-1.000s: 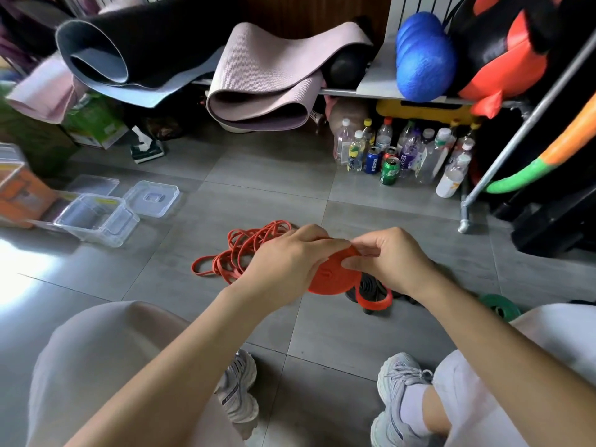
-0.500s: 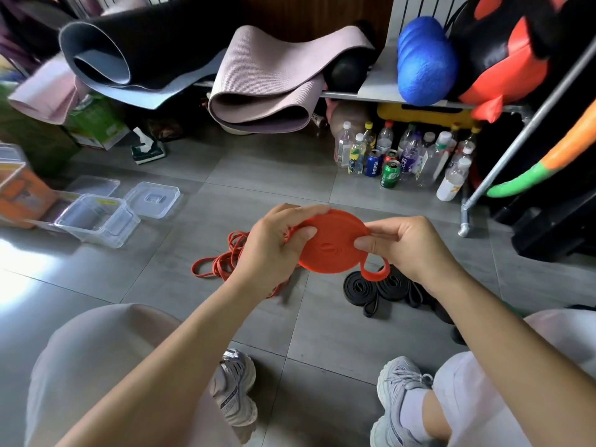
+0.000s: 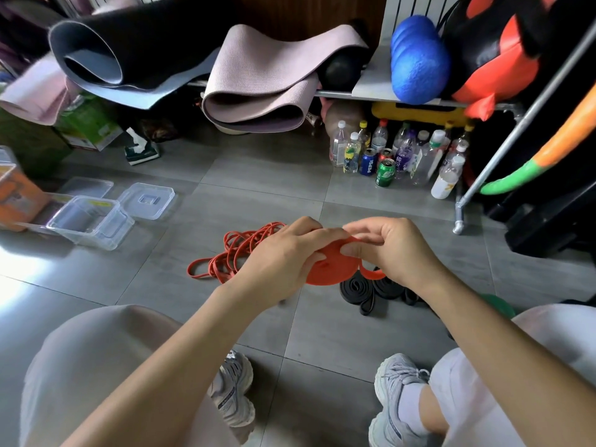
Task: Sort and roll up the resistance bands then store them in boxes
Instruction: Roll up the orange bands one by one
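Observation:
Both hands hold a tightly rolled orange resistance band [image 3: 332, 269] above the floor. My left hand [image 3: 283, 256] grips its left side with fingers over the top. My right hand [image 3: 390, 250] pinches the right edge, where a short loose end curls below. A tangle of thin orange bands [image 3: 232, 256] lies on the tiles behind my left hand. Black rolled bands [image 3: 371, 290] lie on the floor under my right hand. A clear plastic box [image 3: 90, 222] stands open at the left, with its lid [image 3: 146, 201] beside it.
An orange box [image 3: 16, 195] sits at the far left edge. Bottles and cans [image 3: 396, 156] stand under a shelf holding yoga mats [image 3: 258, 82] and a blue roller [image 3: 419, 59]. A metal rack leg [image 3: 459, 217] is at the right. A green roll [image 3: 498, 309] peeks by my right knee.
The rolled orange band was lifted and turned face up half a second ago, and now sits lower and flatter. My left hand's fingers have shifted over its top.

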### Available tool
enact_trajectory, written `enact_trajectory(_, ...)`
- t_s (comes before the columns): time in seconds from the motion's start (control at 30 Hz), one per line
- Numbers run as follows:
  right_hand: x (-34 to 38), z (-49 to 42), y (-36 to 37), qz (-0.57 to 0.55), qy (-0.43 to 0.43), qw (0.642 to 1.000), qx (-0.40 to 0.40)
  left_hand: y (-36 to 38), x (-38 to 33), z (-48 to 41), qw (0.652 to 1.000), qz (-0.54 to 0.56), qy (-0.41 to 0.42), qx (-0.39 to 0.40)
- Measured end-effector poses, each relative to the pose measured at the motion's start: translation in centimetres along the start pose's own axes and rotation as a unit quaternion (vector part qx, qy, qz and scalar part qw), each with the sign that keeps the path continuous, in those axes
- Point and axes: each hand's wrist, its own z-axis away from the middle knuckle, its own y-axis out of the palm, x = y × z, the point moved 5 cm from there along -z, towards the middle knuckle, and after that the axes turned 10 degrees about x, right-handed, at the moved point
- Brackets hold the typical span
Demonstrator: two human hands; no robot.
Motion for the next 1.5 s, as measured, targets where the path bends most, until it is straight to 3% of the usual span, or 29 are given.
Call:
enact_trajectory(0.27,0.7,0.6,-0.7,0.043,-0.050,0.993,-0.096,-1.6,1.2,0.2,0.983,0.129,-0.081,-0.104)
enact_trajectory(0.43,1.5,1.1,-1.4,0.201,-0.101,0.962,-0.156,-1.8,1.5,0.3,0.963,0.205,-0.113,-0.136)
enact_trajectory(0.67,2.4,1.2,-0.3,0.113,-0.028,0.988,-0.097,-2.2,1.9,-0.1,0.956,0.228,-0.133,-0.130)
enact_trajectory(0.87,6.0,-2.4,-1.6,0.289,0.044,0.956,0.014,-3.5,1.6,-1.4,0.975,0.163,-0.100,-0.112)
enact_trajectory(0.97,5.2,-5.6,-2.1,0.248,0.051,0.966,0.060,-3.8,2.2,-1.7,0.976,0.127,-0.093,-0.151)
enact_trajectory(1.1,1.0,-9.5,-2.1,0.153,0.083,0.981,0.086,-1.7,6.6,-1.1,0.942,0.190,-0.187,-0.202)
enact_trajectory(1.27,-9.1,-12.5,-0.8,0.019,0.169,0.983,0.067,5.0,11.8,-3.2,0.924,0.245,-0.268,-0.119)
enact_trajectory(1.5,-24.4,-14.2,1.8,-0.083,0.332,0.937,0.075,17.6,19.2,-7.2,0.850,0.368,-0.377,-0.007)
